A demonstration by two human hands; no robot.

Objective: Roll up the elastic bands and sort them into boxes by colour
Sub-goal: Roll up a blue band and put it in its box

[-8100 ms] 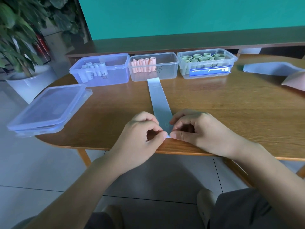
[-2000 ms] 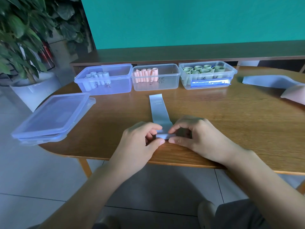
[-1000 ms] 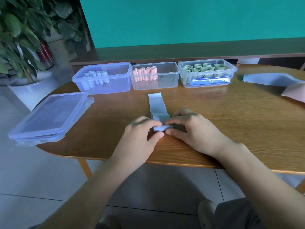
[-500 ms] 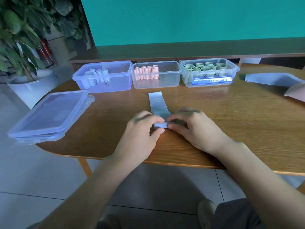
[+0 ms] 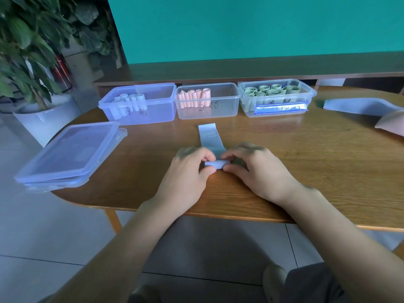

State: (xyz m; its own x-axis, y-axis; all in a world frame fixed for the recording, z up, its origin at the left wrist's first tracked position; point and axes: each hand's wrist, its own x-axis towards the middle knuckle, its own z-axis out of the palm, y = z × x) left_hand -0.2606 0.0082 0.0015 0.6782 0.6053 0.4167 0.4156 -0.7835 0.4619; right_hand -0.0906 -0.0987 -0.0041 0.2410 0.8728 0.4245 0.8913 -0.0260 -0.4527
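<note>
A pale blue elastic band [image 5: 209, 136] lies flat on the wooden table [image 5: 306, 162], its near end wound into a small roll [image 5: 215, 164]. My left hand [image 5: 188, 169] pinches the roll's left end between thumb and fingers. My right hand [image 5: 255, 169] pinches the right end. Behind stand three clear boxes: a bluish box [image 5: 153, 114] with pale blue rolls, a middle box [image 5: 223, 108] with pink rolls, and a right box [image 5: 306, 95] with green rolls.
Stacked box lids [image 5: 67, 154] sit at the table's left edge. A flat blue band [image 5: 354, 106] and a pink band [image 5: 391, 125] lie at the far right. A potted plant [image 5: 32, 68] stands on the floor to the left.
The roll has grown thicker and travelled away from me along the band. The flat part of the band is shorter. Both hands moved forward with it.
</note>
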